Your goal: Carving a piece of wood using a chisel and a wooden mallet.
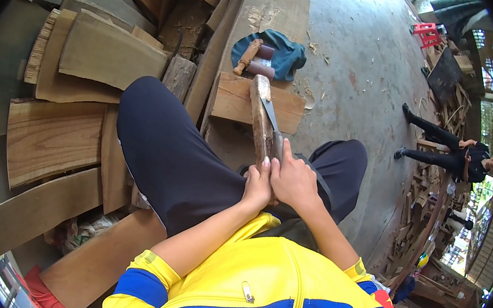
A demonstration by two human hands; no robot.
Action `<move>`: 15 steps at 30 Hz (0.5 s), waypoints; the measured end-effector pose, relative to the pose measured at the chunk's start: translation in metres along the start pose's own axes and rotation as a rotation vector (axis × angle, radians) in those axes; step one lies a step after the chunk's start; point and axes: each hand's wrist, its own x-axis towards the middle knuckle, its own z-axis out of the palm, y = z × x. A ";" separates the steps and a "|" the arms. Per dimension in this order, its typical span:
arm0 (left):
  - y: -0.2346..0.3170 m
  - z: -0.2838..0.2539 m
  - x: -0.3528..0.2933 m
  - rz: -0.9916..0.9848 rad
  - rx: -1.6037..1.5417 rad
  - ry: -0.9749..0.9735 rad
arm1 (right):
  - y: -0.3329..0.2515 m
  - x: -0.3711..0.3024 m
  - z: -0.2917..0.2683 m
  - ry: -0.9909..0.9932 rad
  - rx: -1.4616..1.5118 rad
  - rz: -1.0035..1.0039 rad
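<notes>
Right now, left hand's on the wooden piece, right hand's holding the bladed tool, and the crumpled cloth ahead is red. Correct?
Cloth colour's wrong: the head view shows the crumpled cloth as dark teal. Left hand on wooden piece, right hand holding bladed tool stand.

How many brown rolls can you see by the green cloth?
2: a farther roll and a nearer roll, both beside the green cloth. Its folds may hide more.

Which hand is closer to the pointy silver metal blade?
The right hand: it grips the dark grey handle just behind the blade. The left hand holds the rough brown wooden stick, farther from the blade.
</notes>
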 end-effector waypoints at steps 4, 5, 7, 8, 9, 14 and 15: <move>-0.028 -0.002 0.023 0.225 0.011 0.139 | -0.011 0.000 -0.001 -0.006 0.004 0.024; -0.034 -0.004 0.026 0.200 -0.003 0.154 | -0.009 -0.011 -0.005 -0.045 -0.006 0.024; -0.019 -0.001 0.013 0.094 -0.057 0.145 | -0.004 -0.021 -0.011 -0.089 -0.022 0.040; -0.018 -0.001 0.010 0.094 -0.058 0.147 | -0.003 -0.018 -0.012 -0.090 -0.023 0.038; -0.018 -0.002 0.008 0.063 -0.033 0.121 | -0.002 -0.011 -0.011 -0.043 -0.022 0.013; -0.012 -0.001 0.002 -0.011 -0.045 0.065 | 0.004 -0.003 -0.007 -0.007 -0.008 0.022; -0.014 -0.002 0.003 -0.015 -0.065 0.075 | 0.005 -0.010 -0.008 -0.015 -0.004 0.017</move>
